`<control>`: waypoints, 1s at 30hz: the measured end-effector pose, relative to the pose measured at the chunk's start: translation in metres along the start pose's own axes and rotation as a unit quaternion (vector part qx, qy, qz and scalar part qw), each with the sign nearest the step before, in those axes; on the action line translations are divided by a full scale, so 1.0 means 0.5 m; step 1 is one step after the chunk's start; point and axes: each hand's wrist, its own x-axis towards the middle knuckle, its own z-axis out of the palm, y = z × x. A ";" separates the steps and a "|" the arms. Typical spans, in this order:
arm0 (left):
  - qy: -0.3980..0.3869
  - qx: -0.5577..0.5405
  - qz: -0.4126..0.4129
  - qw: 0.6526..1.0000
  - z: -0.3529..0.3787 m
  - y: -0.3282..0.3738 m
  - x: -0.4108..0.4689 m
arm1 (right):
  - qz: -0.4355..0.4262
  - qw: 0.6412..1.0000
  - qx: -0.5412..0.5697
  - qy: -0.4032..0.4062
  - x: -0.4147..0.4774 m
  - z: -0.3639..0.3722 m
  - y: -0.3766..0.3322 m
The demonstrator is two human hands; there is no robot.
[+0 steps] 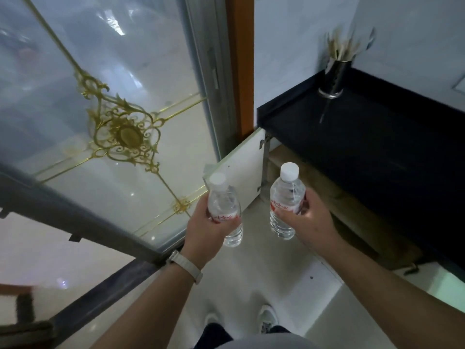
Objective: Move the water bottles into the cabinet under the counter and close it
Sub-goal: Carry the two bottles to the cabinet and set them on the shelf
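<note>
Two water bottles, upright: left hand (pixel 208 227) gripping left bottle (pixel 224 212), right hand (pixel 305 217) gripping right bottle (pixel 285 202). Open cabinet (pixel 327 187) lying right of centre, nearer the right hand; door (pixel 241 167) standing ajar.

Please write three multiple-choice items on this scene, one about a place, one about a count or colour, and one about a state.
1. Where does the utensil holder stand?
A. On the floor
B. On the black counter, near its back corner
C. Inside the cabinet

2. How many water bottles are held?
A. One
B. Two
C. Three

3. What is the state of the cabinet door?
A. Swung open
B. Shut
C. Taken off its hinges

Answers:
1 B, the metal holder sits on the dark countertop by the wall.
2 B, the left hand grips the left bottle and the right hand grips the right bottle.
3 A, the white door stands out from the frame, hinges showing.
</note>
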 end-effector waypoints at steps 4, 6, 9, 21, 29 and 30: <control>-0.054 0.019 0.014 0.998 0.013 0.000 0.075 | 0.033 0.997 -0.026 0.062 0.020 0.005 0.005; -0.082 0.025 0.025 0.996 0.019 0.000 0.106 | 0.048 0.993 -0.041 0.095 0.023 0.008 0.004; -0.128 0.026 0.041 0.991 0.018 -0.005 0.149 | 0.059 0.987 -0.045 0.141 0.015 0.019 -0.006; -0.235 0.022 0.073 0.969 -0.072 -0.036 0.304 | 0.117 0.965 -0.053 0.229 -0.013 0.147 -0.037; -0.255 0.050 0.056 0.964 -0.035 -0.057 0.350 | 0.158 0.960 -0.034 0.226 0.009 0.133 -0.012; -0.261 0.061 0.049 0.962 -0.021 -0.060 0.351 | 0.168 0.958 -0.031 0.230 0.016 0.122 -0.002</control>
